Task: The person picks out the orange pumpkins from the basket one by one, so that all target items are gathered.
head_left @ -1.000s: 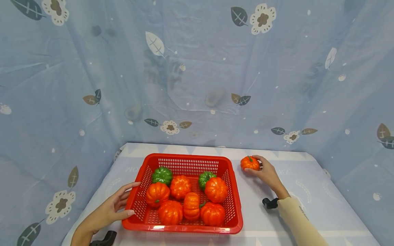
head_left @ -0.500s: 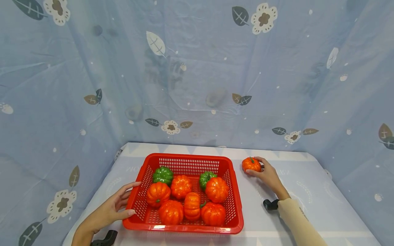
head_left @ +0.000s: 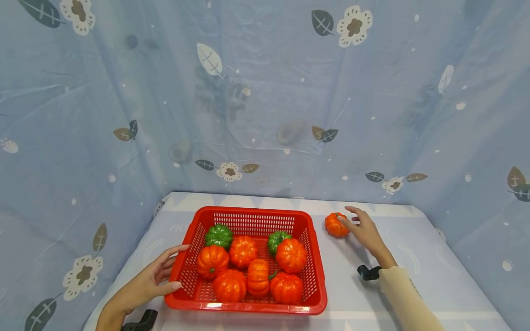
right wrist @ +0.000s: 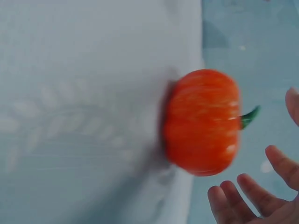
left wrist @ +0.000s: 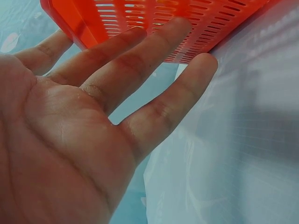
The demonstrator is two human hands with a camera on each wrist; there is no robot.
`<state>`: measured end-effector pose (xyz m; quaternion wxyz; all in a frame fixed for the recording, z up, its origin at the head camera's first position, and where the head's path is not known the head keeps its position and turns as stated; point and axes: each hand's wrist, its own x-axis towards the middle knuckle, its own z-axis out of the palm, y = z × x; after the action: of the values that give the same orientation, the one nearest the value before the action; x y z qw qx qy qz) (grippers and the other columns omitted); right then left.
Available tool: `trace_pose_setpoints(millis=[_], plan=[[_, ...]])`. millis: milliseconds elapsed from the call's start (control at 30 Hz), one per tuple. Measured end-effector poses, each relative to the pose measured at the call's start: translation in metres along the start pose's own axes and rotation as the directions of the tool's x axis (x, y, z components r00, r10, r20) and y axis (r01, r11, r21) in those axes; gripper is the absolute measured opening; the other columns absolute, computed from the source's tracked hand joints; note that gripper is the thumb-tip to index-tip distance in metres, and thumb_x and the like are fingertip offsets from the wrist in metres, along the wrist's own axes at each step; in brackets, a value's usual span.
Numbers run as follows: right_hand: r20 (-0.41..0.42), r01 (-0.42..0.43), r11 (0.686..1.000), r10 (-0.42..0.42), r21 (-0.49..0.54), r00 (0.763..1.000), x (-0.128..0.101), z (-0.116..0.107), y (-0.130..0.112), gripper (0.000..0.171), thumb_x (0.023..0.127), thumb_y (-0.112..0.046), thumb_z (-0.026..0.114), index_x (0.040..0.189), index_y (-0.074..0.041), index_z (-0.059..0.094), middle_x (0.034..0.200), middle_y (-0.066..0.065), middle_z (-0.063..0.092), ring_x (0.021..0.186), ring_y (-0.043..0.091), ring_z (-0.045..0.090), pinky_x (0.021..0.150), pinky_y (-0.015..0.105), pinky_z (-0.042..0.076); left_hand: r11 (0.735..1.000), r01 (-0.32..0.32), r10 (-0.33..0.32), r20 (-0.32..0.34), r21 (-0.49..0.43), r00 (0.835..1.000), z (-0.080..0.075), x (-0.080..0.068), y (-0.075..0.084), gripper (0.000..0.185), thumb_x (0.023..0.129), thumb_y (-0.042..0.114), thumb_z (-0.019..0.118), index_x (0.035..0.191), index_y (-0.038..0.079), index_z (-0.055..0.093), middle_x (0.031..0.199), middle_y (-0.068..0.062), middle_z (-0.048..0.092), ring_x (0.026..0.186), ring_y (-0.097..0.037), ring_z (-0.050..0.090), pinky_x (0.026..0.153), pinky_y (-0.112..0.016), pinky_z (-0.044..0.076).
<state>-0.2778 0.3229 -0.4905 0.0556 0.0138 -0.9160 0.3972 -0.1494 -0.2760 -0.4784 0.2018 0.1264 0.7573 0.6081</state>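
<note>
A small orange toy pumpkin [head_left: 334, 226] with a green stem sits on the table, right of the red plastic basket [head_left: 248, 308]. My right hand [head_left: 367, 233] is just beside it, fingers spread. In the right wrist view, a gap shows between those fingertips and the pumpkin [right wrist: 203, 123]. My left hand [head_left: 142, 284] rests against the basket's left side, thumb and fingers extended. From the left wrist, the fingers [left wrist: 159, 112] look straight along the perforated wall [left wrist: 210, 23]. Several orange pumpkins [head_left: 230, 286] lie inside the basket with green ones [head_left: 218, 236].
A pale patterned cloth covers the table [head_left: 414, 285]. Blue curtain [head_left: 265, 115] with flowers and leaves hangs behind and on both sides. Black wrist devices [head_left: 368, 272] sit at both wrists.
My right hand has let go of the orange pumpkin and drawn slightly back to the right, its fingers opening. The left hand and the basket stay where they were.
</note>
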Motion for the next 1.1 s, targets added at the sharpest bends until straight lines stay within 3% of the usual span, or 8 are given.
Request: trace_pose_setpoints(millis=[533, 700, 933, 1100], plan=[[-0.020, 0.191, 0.982, -0.191, 0.001, 0.981, -0.018, -0.012, -0.061, 0.065, 0.089, -0.045, 0.063, 0.141, -0.013, 0.042, 0.140, 0.012, 0.043, 0.119, 0.036, 0.048, 0.095, 0.054, 0.044, 1.000, 0.004, -0.004, -0.003, -0.009, 1.000, 0.000, 0.000, 0.001, 0.073, 0.092, 0.008, 0.059, 0.149, 0.032, 0.021, 0.151, -0.018, 0.025, 0.131, -0.040, 0.036, 0.091, -0.035, 0.051], [0.022, 0.243, 0.970, -0.244, 0.021, 0.970, -0.025, -0.010, -0.086, 0.066, 0.088, -0.049, 0.062, 0.141, -0.015, 0.043, 0.141, 0.010, 0.042, 0.118, 0.034, 0.049, 0.094, 0.054, 0.045, 1.000, -0.001, 0.001, 0.000, -0.006, 1.000, 0.000, 0.000, 0.000, 0.073, 0.092, 0.008, 0.060, 0.149, 0.031, 0.021, 0.151, -0.018, 0.025, 0.131, -0.040, 0.036, 0.091, -0.033, 0.050], [0.091, 0.247, 0.967, -0.251, 0.061, 0.964, -0.032, -0.004, -0.116, 0.064, 0.085, -0.054, 0.062, 0.140, -0.026, 0.044, 0.140, 0.000, 0.043, 0.118, 0.026, 0.051, 0.090, 0.050, 0.049, 1.000, 0.014, -0.014, -0.018, -0.006, 1.000, 0.001, 0.001, 0.000, 0.073, 0.092, 0.009, 0.060, 0.149, 0.033, 0.023, 0.151, -0.017, 0.027, 0.131, -0.039, 0.037, 0.091, -0.035, 0.051], [0.135, 0.286, 0.955, -0.294, 0.074, 0.946, -0.037, 0.004, -0.133, 0.060, 0.085, -0.054, 0.063, 0.138, -0.031, 0.045, 0.138, -0.004, 0.045, 0.116, 0.026, 0.052, 0.087, 0.048, 0.052, 1.000, 0.021, -0.022, -0.021, -0.004, 1.000, 0.001, 0.000, 0.001, 0.072, 0.092, 0.009, 0.061, 0.149, 0.033, 0.022, 0.151, -0.017, 0.027, 0.131, -0.039, 0.037, 0.092, -0.035, 0.050]])
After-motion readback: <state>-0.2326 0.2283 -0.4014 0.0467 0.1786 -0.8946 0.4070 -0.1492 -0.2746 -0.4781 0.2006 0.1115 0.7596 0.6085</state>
